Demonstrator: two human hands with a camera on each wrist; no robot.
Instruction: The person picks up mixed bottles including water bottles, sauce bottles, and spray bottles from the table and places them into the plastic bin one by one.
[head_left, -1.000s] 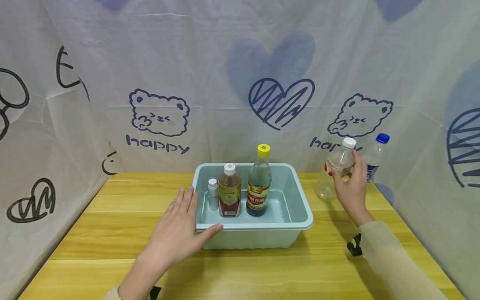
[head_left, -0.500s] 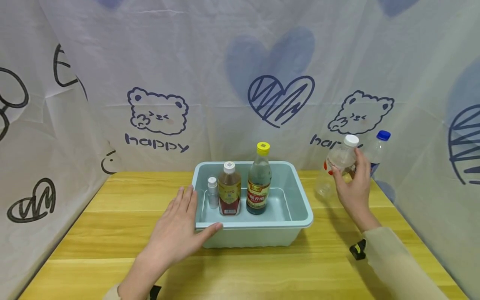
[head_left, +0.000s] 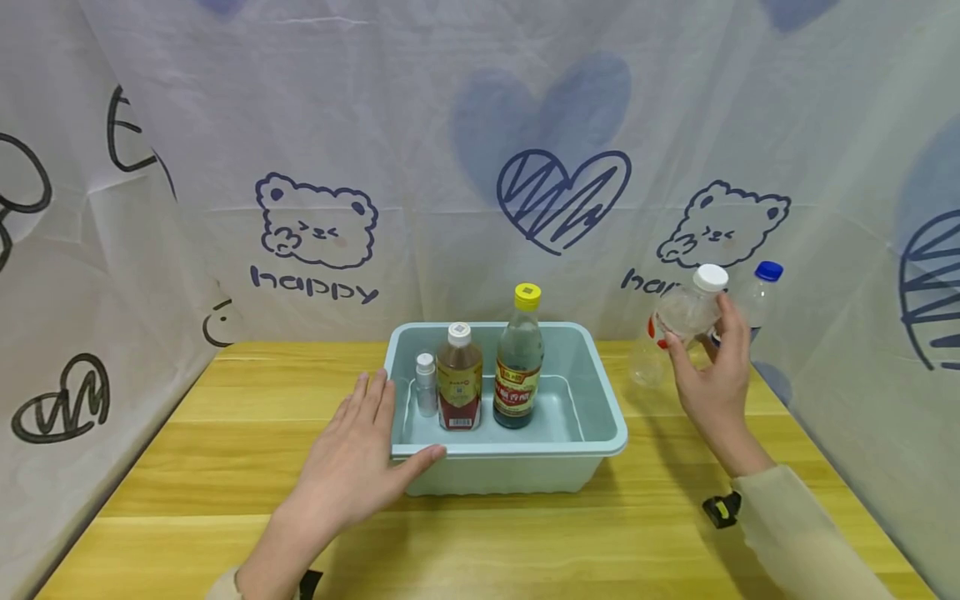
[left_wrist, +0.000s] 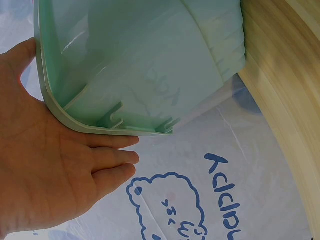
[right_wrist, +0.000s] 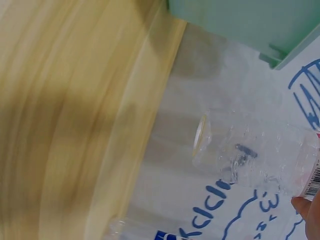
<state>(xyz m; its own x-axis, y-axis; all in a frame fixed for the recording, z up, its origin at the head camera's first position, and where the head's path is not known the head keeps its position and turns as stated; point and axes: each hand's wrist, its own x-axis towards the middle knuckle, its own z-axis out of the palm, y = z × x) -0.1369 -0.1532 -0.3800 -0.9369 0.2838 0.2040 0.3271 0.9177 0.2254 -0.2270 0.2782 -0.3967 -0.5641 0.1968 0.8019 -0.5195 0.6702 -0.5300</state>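
My right hand [head_left: 716, 383] holds a clear plastic bottle [head_left: 684, 310] with a white cap and a red-marked label. The bottle leans, its cap to the right and its base low on the left. In the right wrist view the bottle's bare lower part [right_wrist: 255, 152] shows, with a fingertip at the label. My left hand [head_left: 348, 462] rests with straight fingers along the left front corner of a pale green plastic basin [head_left: 510, 473]. The left wrist view has those fingers under the basin's rim [left_wrist: 75, 125], against its outer wall.
Inside the basin stand a small clear bottle [head_left: 426, 390], a brown drink bottle [head_left: 460, 379] with a white cap and a yellow-capped vinegar bottle [head_left: 517, 375]. A blue-capped clear bottle [head_left: 763, 287] stands behind my right hand. A printed cloth [head_left: 420, 167] hangs behind the wooden table [head_left: 225, 467].
The white-capped bottle in my right hand has tilted further, its cap going up and to the right. My right hand has shifted slightly right; the left hand stays in place.
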